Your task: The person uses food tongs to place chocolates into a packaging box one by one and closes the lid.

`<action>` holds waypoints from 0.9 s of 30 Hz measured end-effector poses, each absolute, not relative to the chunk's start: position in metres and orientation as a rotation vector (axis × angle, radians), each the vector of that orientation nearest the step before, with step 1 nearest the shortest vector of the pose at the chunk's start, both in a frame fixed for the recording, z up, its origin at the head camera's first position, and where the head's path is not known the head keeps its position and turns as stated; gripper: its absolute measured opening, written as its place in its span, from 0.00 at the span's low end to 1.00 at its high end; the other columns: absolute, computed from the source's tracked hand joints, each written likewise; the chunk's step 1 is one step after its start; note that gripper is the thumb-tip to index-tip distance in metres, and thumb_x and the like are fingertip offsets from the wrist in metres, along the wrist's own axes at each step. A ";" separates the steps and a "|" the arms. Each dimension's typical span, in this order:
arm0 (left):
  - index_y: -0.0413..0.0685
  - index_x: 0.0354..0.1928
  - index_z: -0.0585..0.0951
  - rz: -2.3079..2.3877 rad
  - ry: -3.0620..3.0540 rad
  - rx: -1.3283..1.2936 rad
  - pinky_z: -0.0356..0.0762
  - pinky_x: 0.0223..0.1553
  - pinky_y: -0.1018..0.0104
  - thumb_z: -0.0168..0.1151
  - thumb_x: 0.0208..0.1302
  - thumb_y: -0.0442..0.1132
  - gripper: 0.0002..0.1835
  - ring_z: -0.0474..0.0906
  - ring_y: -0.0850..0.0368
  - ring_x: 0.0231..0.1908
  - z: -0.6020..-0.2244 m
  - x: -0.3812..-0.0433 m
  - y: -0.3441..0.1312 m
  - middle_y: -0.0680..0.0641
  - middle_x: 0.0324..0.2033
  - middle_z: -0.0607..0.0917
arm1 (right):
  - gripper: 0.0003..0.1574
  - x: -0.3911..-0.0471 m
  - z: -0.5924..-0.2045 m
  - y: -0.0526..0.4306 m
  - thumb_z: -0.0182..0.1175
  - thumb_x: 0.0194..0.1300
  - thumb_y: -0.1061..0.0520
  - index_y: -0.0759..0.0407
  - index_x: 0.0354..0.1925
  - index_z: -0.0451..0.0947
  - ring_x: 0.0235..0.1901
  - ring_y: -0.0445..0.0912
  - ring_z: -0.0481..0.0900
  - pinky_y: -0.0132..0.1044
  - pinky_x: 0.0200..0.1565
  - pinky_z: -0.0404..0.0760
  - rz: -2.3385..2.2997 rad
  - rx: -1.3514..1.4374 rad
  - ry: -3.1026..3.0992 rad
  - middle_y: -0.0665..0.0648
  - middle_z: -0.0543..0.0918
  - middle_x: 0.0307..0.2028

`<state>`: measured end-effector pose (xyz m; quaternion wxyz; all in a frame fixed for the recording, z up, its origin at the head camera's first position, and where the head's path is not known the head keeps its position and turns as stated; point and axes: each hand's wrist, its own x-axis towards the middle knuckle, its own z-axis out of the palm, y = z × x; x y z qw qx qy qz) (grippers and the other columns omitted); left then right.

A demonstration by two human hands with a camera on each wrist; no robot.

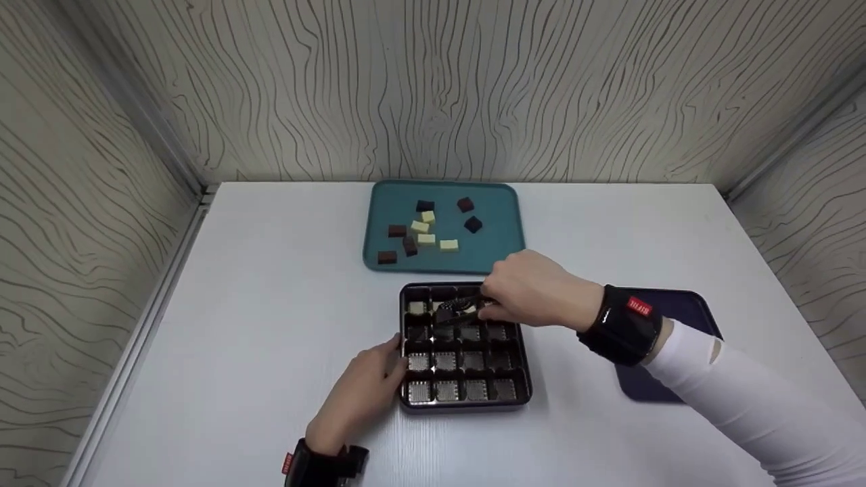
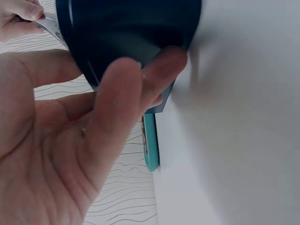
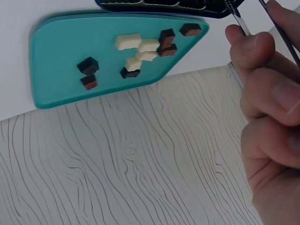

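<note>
My right hand [image 1: 531,287] grips dark metal tongs [image 1: 457,304] over the back rows of a dark compartmented box [image 1: 467,411]. A dark chocolate piece [image 1: 444,315] appears at the tong tips; whether they clasp it is hard to tell. Pale pieces [image 1: 417,308] sit in back-row compartments, partly hidden by the tongs and hand. In the right wrist view, the tongs [image 3: 241,23] lie between thumb and fingers. My left hand [image 1: 362,382] rests with extended fingers against the box's left side; in the left wrist view, its fingers touch the box's outer wall [image 2: 126,28].
Behind the box lies a teal tray [image 1: 494,253] with several white [image 1: 448,245] and brown chocolate pieces [image 1: 387,257]. A dark purple tray [image 1: 649,382] lies to the right, partly beneath the right forearm. A wood-patterned panel [image 1: 433,88] rises at the table's back edge.
</note>
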<state>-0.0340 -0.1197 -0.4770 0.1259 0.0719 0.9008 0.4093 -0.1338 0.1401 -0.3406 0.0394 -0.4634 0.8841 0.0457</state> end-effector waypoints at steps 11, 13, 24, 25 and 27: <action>0.27 0.72 0.70 1.187 2.646 0.183 0.72 0.73 0.36 0.52 0.80 0.42 0.29 0.75 0.30 0.70 -0.487 -0.034 -0.114 0.27 0.68 0.77 | 0.31 -0.132 -0.353 0.140 0.74 0.63 0.43 0.52 0.13 0.69 0.14 0.42 0.69 0.32 0.20 0.63 0.189 -1.461 2.734 0.50 0.74 0.12; 0.27 0.73 0.70 1.178 2.641 0.199 0.72 0.72 0.36 0.52 0.80 0.42 0.29 0.75 0.29 0.70 -0.487 -0.034 -0.113 0.27 0.68 0.77 | 0.33 -0.132 -0.356 0.140 0.74 0.63 0.43 0.51 0.13 0.66 0.14 0.42 0.69 0.32 0.20 0.63 0.206 -1.464 2.738 0.50 0.73 0.12; 0.27 0.72 0.70 1.117 2.663 0.173 0.73 0.72 0.37 0.52 0.80 0.41 0.29 0.76 0.30 0.70 -0.483 -0.034 -0.115 0.27 0.67 0.78 | 0.33 -0.132 -0.359 0.127 0.75 0.63 0.43 0.50 0.15 0.65 0.16 0.44 0.74 0.34 0.22 0.69 0.250 -1.476 2.704 0.49 0.75 0.14; 0.27 0.72 0.70 1.115 2.662 0.173 0.73 0.72 0.37 0.52 0.80 0.41 0.29 0.76 0.30 0.70 -0.481 -0.034 -0.115 0.27 0.67 0.78 | 0.31 -0.132 -0.358 0.125 0.75 0.63 0.43 0.50 0.16 0.67 0.16 0.44 0.74 0.34 0.22 0.70 0.265 -1.486 2.702 0.49 0.77 0.15; 0.27 0.72 0.70 1.102 2.668 0.175 0.77 0.69 0.39 0.52 0.80 0.41 0.28 0.83 0.33 0.63 -0.479 -0.035 -0.115 0.27 0.67 0.79 | 0.28 -0.133 -0.357 0.121 0.75 0.63 0.43 0.51 0.17 0.71 0.17 0.43 0.73 0.34 0.22 0.67 0.296 -1.495 2.692 0.50 0.80 0.16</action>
